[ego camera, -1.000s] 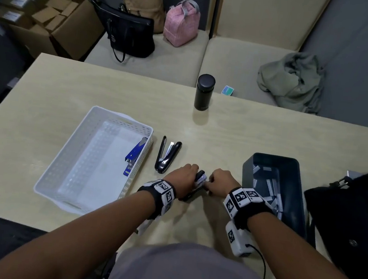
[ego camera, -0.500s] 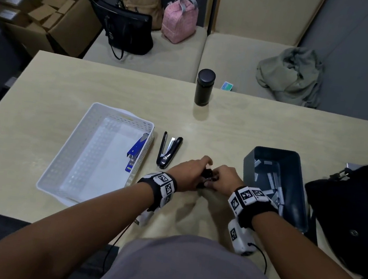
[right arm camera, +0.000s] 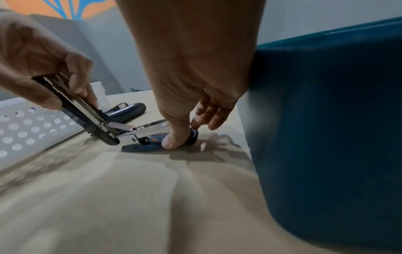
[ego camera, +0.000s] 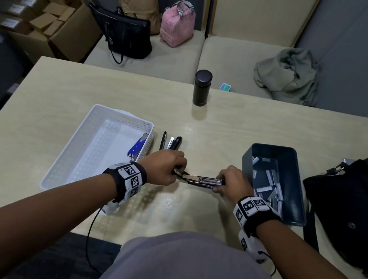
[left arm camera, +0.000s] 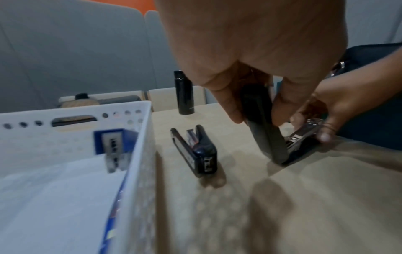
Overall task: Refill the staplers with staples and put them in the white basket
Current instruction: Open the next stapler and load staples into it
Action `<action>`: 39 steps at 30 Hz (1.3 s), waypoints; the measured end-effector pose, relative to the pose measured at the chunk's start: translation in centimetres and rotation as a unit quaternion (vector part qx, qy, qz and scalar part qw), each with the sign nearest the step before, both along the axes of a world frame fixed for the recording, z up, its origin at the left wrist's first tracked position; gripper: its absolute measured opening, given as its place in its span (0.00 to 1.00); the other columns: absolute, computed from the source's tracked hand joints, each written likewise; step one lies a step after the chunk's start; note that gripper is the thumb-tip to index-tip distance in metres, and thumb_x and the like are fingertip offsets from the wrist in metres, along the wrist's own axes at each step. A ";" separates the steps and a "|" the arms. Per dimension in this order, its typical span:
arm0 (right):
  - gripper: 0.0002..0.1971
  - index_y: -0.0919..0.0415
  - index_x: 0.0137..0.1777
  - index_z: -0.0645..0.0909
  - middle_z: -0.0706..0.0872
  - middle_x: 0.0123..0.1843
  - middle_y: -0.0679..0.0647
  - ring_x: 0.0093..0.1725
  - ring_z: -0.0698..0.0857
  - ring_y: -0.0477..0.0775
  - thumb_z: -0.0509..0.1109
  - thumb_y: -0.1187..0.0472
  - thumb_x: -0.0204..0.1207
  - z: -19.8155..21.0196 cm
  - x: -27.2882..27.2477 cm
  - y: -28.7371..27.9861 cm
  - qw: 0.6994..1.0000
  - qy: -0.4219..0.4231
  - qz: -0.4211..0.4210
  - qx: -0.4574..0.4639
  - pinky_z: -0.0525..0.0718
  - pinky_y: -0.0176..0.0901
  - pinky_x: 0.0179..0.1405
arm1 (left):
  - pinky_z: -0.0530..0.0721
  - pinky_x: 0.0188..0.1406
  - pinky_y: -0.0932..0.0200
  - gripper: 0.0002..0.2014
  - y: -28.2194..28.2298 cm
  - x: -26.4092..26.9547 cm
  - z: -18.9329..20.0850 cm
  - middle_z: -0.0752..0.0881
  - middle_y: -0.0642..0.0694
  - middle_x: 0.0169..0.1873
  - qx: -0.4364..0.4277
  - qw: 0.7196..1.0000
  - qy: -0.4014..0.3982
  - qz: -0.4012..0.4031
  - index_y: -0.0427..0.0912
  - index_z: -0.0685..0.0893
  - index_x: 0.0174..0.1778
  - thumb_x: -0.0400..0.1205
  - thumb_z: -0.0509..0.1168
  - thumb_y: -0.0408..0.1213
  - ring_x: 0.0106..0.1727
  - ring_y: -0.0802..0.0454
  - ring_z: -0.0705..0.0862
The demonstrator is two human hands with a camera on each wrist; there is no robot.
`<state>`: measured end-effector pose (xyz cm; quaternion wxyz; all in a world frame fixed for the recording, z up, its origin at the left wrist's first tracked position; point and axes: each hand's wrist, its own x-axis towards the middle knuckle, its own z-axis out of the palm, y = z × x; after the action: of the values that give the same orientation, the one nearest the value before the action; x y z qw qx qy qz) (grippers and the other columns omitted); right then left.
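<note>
The lid of a black stapler [ego camera: 203,180] is pinched by the left hand [ego camera: 166,167] and swung open, while its base is pinned to the table [ego camera: 249,123] by the curled right hand [ego camera: 233,181]. Beside it a second black stapler [ego camera: 170,143] is laid by the white basket [ego camera: 102,118], where a blue stapler [ego camera: 136,146] is leaned. Staples [ego camera: 267,183] are kept in the dark bin [ego camera: 247,160] on the right.

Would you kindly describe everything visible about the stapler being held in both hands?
The stapler is black with a shiny metal staple channel, and it is hinged wide open. Its base lies flat on the table, between the white basket and the dark bin. The left hand grips the black top arm, swung up and back; the right hand pinches the base's front end. Whether staples sit in the channel cannot be seen.
</note>
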<state>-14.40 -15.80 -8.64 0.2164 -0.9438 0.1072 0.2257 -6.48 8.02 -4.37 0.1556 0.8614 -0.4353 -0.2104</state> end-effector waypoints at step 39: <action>0.13 0.60 0.54 0.87 0.85 0.62 0.62 0.59 0.85 0.62 0.69 0.71 0.73 1.3 -1.7 -11.5 0.985 0.090 0.076 -0.126 0.87 0.53 0.56 | 0.83 0.44 0.52 0.07 -9.8 -2.0 -1.8 0.90 0.43 0.47 0.278 0.953 -0.071 -0.093 0.49 0.86 0.47 0.75 0.67 0.38 0.48 0.37 0.87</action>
<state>-16.13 -27.32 -7.31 0.0678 -0.9448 0.0821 0.3100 -8.50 -1.77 -6.13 -0.1415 0.8390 -0.4477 -0.2749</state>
